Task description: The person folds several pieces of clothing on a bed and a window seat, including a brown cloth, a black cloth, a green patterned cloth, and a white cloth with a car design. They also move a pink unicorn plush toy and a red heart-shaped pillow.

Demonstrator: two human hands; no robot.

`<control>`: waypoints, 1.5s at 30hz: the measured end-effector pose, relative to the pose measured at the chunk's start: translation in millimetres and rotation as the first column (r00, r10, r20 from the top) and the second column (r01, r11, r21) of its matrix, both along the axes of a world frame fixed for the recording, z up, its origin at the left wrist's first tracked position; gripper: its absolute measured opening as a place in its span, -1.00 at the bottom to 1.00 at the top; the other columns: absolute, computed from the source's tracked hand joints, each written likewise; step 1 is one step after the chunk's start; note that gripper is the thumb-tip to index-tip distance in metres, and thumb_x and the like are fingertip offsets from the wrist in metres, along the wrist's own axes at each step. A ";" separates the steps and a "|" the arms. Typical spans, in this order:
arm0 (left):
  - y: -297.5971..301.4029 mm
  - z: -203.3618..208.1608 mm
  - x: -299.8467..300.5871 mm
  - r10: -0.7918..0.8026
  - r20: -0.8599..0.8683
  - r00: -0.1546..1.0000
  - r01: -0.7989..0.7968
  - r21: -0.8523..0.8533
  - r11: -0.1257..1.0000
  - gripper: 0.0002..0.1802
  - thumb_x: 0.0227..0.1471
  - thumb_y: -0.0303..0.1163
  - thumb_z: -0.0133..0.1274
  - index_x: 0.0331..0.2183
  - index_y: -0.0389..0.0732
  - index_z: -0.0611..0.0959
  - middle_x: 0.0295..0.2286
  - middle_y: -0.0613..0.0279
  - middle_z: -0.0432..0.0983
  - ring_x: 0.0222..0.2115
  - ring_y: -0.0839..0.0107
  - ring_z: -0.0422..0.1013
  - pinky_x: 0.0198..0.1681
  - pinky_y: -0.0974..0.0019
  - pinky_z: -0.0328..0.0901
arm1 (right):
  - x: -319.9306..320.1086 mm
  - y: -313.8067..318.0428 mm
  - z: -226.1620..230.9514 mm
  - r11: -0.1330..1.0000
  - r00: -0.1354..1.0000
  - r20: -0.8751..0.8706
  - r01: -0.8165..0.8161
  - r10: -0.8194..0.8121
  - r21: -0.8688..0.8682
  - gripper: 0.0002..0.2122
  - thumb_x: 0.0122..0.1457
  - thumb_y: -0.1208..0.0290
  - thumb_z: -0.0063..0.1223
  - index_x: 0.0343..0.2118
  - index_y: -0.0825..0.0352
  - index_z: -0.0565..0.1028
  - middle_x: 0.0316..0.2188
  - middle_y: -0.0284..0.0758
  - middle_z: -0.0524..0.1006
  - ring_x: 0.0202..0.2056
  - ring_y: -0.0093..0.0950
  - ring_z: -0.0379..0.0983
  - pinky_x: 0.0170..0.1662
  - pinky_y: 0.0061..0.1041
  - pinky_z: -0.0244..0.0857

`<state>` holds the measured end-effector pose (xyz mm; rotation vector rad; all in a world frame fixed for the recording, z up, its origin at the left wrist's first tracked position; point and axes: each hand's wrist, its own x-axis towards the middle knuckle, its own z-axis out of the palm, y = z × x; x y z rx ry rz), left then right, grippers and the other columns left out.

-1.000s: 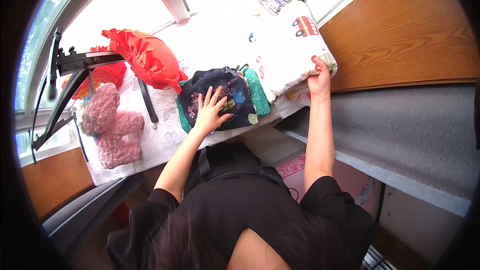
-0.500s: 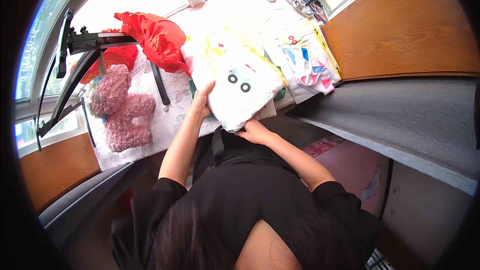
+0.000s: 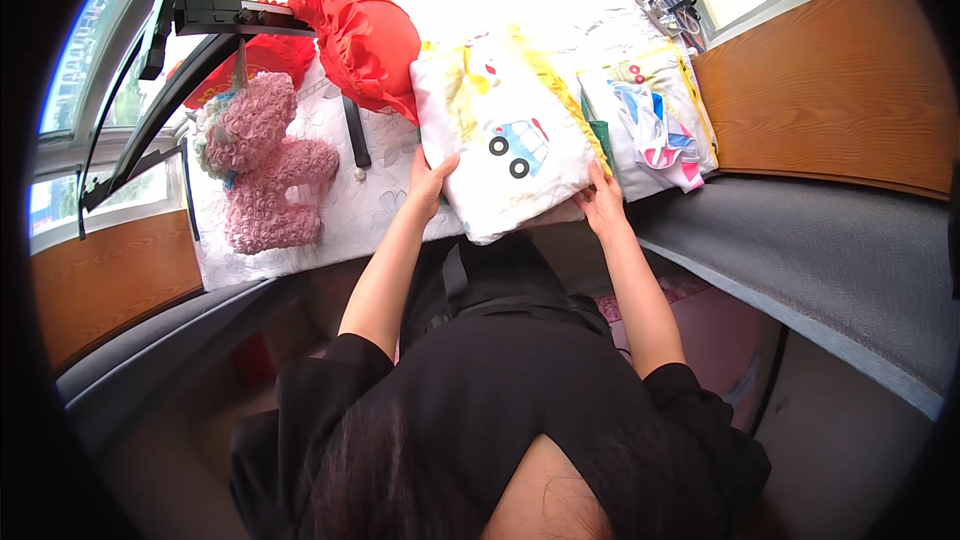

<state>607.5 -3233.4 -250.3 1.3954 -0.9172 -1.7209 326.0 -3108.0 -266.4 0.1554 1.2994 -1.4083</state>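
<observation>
Between my two hands is a folded white cloth (image 3: 490, 205) with yellow ruffled edging and a printed blue car, lying at the table's near edge. My left hand (image 3: 432, 183) grips its left side, thumb on top and fingers out of sight beneath. At its right corner my right hand (image 3: 601, 200) pinches the edge, with the thumb and fingertips on the cloth. Something green (image 3: 600, 132) shows beside the cloth's right edge. Close to the right lies another folded white cloth (image 3: 697, 90) with yellow trim, and a blue, white and pink strappy fabric piece (image 3: 655, 130) on it.
A pink rose-textured unicorn toy (image 3: 275, 175) sits on the white table cover (image 3: 375, 225) at left. Red ruffled fabric (image 3: 360, 40) and a black clamp arm (image 3: 225, 15) stand behind it. Wooden panels (image 3: 820, 80) and a grey ledge (image 3: 810, 255) border the right.
My right hand has moved from the cloth's near edge to its right corner. The cloth now lies flatter, with more of the car print showing. The whole view has shifted.
</observation>
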 end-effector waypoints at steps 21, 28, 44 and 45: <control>29.6 7.4 29.7 0.200 0.749 0.631 0.322 -0.487 0.812 -0.30 -0.15 -0.47 0.14 0.07 -0.27 0.27 -0.04 -0.07 0.23 -0.10 0.11 0.29 -0.07 0.16 0.26 | 12.8 37.8 -23.8 0.910 0.799 -0.456 -0.410 0.392 0.064 -0.68 0.21 0.38 -0.04 -0.04 0.45 0.33 -0.17 -0.29 0.45 -0.18 -0.55 0.40 -0.11 -0.54 0.30; 44.5 53.2 -33.2 -0.059 0.662 0.747 0.491 -0.490 0.720 -0.48 -0.16 -0.34 0.22 -0.10 -0.25 0.49 -0.01 0.06 0.22 -0.05 0.18 0.25 -0.16 0.26 0.31 | 50.1 -26.2 26.1 0.869 0.787 -0.498 -0.480 0.365 -0.121 -0.49 0.02 0.39 0.21 0.01 0.46 0.28 -0.14 -0.24 0.46 -0.13 -0.45 0.41 -0.05 -0.49 0.28; -13.4 136.6 61.2 -0.106 0.212 0.972 0.126 -0.087 0.988 -0.65 -0.25 -0.63 0.11 -0.28 -0.31 0.50 -0.47 0.34 0.44 -0.52 0.53 0.39 -0.43 0.44 0.32 | 27.7 -41.0 6.0 0.920 0.311 -0.886 -0.302 0.344 0.251 -0.63 -0.04 0.34 0.22 -0.21 0.40 0.39 -0.26 -0.16 0.36 -0.25 -0.34 0.36 -0.18 -0.40 0.27; -13.2 149.9 69.9 -0.093 0.230 0.969 0.118 -0.098 0.988 -0.69 -0.23 -0.63 0.13 -0.31 -0.30 0.51 -0.49 0.35 0.43 -0.54 0.56 0.38 -0.46 0.45 0.31 | 14.2 -37.2 -9.5 0.879 0.286 -0.843 -0.295 0.455 0.374 -0.56 -0.07 0.25 0.25 -0.19 0.40 0.36 -0.24 -0.13 0.36 -0.22 -0.28 0.34 -0.14 -0.35 0.25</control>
